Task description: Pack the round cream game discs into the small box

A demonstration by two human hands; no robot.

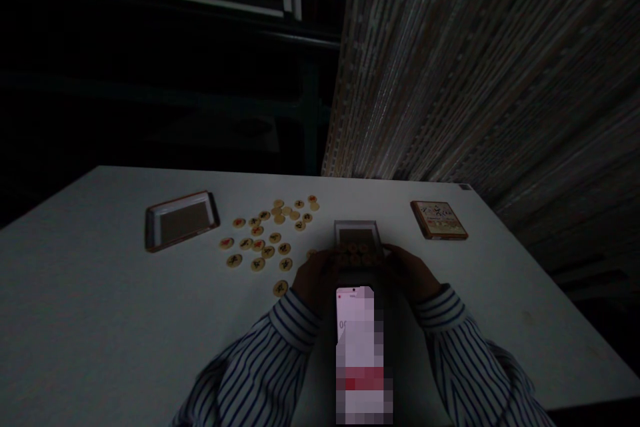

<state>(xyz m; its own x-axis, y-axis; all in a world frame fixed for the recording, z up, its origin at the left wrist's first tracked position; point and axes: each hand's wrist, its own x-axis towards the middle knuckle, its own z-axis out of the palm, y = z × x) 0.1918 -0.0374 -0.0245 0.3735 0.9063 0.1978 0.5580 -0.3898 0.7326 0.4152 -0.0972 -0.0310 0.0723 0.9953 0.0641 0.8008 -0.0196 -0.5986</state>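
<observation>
The scene is very dark. My left hand (pixel 315 275) and my right hand (pixel 410 272) rest at the near edge of a small open box (pixel 358 237) in the middle of a white table (pixel 100 293). Several round wooden game discs (pixel 356 255) lie in the box's near part, right at my fingertips. The fingers of both hands curl toward the discs, but the dim light hides whether they pinch any. More discs (pixel 265 237) with dark and red marks are scattered on the table to the left of the box.
An open tray-like lid (pixel 181 220) lies at the left. A small printed box (pixel 439 219) sits at the right. A lit phone screen (pixel 360 347) stands between my striped sleeves. A ribbed wall (pixel 475 67) rises behind the table's right side.
</observation>
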